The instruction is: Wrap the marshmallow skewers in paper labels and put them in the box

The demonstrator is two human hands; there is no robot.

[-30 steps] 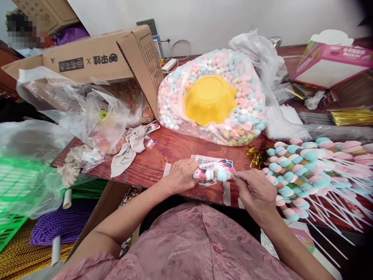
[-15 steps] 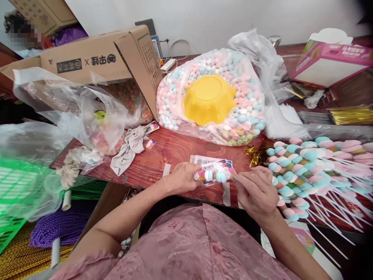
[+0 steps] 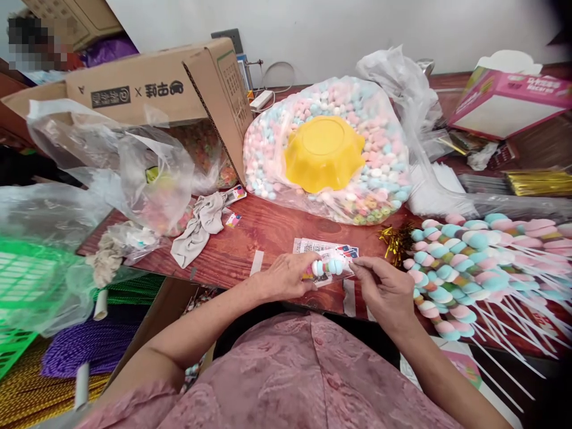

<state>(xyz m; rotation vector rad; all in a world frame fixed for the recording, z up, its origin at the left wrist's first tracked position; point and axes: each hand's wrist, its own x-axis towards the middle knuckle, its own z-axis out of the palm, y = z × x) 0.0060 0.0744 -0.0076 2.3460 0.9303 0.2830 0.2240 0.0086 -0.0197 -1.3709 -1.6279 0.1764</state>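
Observation:
Between my hands is a marshmallow skewer (image 3: 328, 267), a short row of white, blue, pink and greenish pieces in a clear bag (image 3: 345, 266). My left hand (image 3: 288, 277) is closed around its left end, which the fingers partly hide. With thumb and forefinger, my right hand (image 3: 388, 289) pinches the right end of the clear bag; a stick there cannot be made out. Beneath and behind the skewer lie printed plastic bags (image 3: 308, 245) on the red-brown wooden table (image 3: 277, 220). Right of my right hand is a pile of marshmallow skewers (image 3: 465, 256) with white sticks.
A big bag of marshmallows (image 3: 259, 161) with a yellow bowl (image 3: 324, 152) upside down on it stands at the back. Left of it are a cardboard box (image 3: 147, 83) and a grey cloth (image 3: 199, 229). Gold tinsel (image 3: 395, 244) lies near the skewers.
My right hand has shifted slightly left, its fingers now at the bag's end. My left hand has moved a little to the right along the skewer, covering its pink end more.

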